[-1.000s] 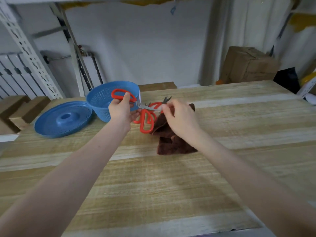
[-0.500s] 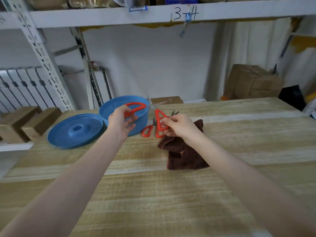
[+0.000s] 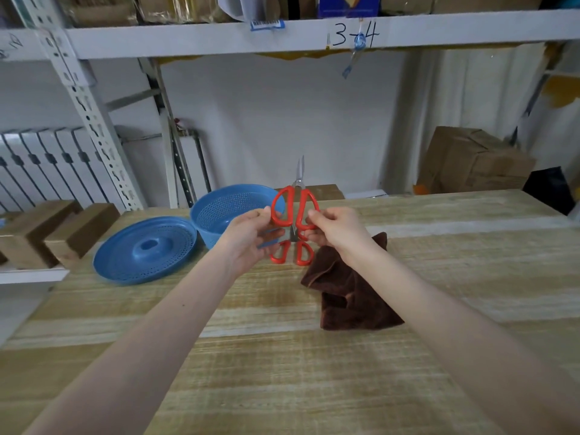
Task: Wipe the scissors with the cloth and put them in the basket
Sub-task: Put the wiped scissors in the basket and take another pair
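A pair of red-handled scissors (image 3: 295,205) is held upright above the table, its closed steel blades pointing up. My left hand (image 3: 251,238) grips the left handle loop and my right hand (image 3: 334,229) pinches the right loop. A second pair of red-handled scissors (image 3: 292,252) shows just below my hands, partly hidden by them; I cannot tell whether a hand holds it. The crumpled brown cloth (image 3: 348,293) lies on the table under my right wrist. The blue perforated basket (image 3: 226,211) stands just left of my left hand.
A blue perforated lid (image 3: 144,249) lies left of the basket. Wooden blocks (image 3: 62,230) sit at the table's left edge beside a white shelf upright (image 3: 91,120). Cardboard boxes (image 3: 470,164) stand behind the table at the right. The wooden table (image 3: 282,372) extends toward me.
The scissors my left hand held over the basket have swung upright, blades up, and my right hand has taken the other handle loop. The view has tilted upward.
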Demonstrator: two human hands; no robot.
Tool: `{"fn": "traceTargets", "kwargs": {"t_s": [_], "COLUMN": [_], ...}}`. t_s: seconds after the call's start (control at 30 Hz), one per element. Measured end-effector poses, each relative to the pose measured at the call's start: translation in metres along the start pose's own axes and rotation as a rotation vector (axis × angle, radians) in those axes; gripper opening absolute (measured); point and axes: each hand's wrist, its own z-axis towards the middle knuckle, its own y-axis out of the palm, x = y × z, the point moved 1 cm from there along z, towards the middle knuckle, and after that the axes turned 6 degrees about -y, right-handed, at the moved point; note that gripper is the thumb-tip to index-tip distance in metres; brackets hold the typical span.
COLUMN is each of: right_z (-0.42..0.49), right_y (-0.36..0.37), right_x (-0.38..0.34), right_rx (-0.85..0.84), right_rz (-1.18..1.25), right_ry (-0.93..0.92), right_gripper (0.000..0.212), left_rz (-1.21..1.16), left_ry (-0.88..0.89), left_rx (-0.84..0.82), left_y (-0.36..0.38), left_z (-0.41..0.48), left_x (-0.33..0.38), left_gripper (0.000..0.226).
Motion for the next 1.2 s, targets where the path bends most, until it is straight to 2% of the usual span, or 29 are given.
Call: {"fn": "traceTargets", "kwargs": {"t_s": [0.17, 0.33, 0.43, 0.5, 0.6, 0.73, 0.9, 1.03, 1.1, 1.2], "right_z": [0.003, 0.008, 0.01, 0.018, 0.028, 0.034, 0.051, 0.06, 0.062, 0.063], "right_y": [-0.002, 0.0, 0.001, -0.007, -0.021, -0.023, -0.01, 0.007, 0.013, 0.019], "right_x": [0.004, 0.009, 0.003, 0.003, 0.006, 0.016, 0.029, 0.042, 0.045, 0.042], "right_rx": [-0.034, -0.18, -0.268, -0.229, -0.194, -0.313, -0.484, -0.623, -0.659, -0.683], "right_rz": [-0.062, -0.212, -0.299, -0.455, -0.734, -0.913, -1.106, -1.213, -1.303, -1.396], "right_ry": [-0.054, -0.033, 0.015, -0.011, -0.137, -0.126, -0.124, -0.156, -0.161, -0.176], "right_gripper": [0.019, 0.024, 0.038, 0.043, 0.032, 0.022, 0.026, 0.019, 0.019, 0.033], "left_rz": [0.016, -0.038, -0.087, -0.115, 0.183, 0.617, 0.92, 1.095, 1.169, 1.175], "left_ry": [-0.062, -0.105, -0.075, -0.032, 0.057, 0.119, 0.07, 0.031, 0.045, 0.15], "left_rx": [-0.013, -0.065, 0.037, 0.185, 0.433, 0.622, 0.615, 0.582, 0.587, 0.615], "left_y": [-0.006, -0.007, -0.012, -0.024, -0.047, -0.062, -0.058, -0.055, -0.055, -0.054], "left_z": [0.002, 0.001, 0.004, 0.015, 0.039, 0.067, 0.088, 0.094, 0.094, 0.094], "left_x": [-0.007, -0.006, 0.009, 0.023, 0.035, 0.046, 0.05, 0.041, 0.039, 0.039], "left_gripper": [0.019, 0.02, 0.02, 0.019, 0.018, 0.033, 0.036, 0.047, 0.04, 0.028]}}
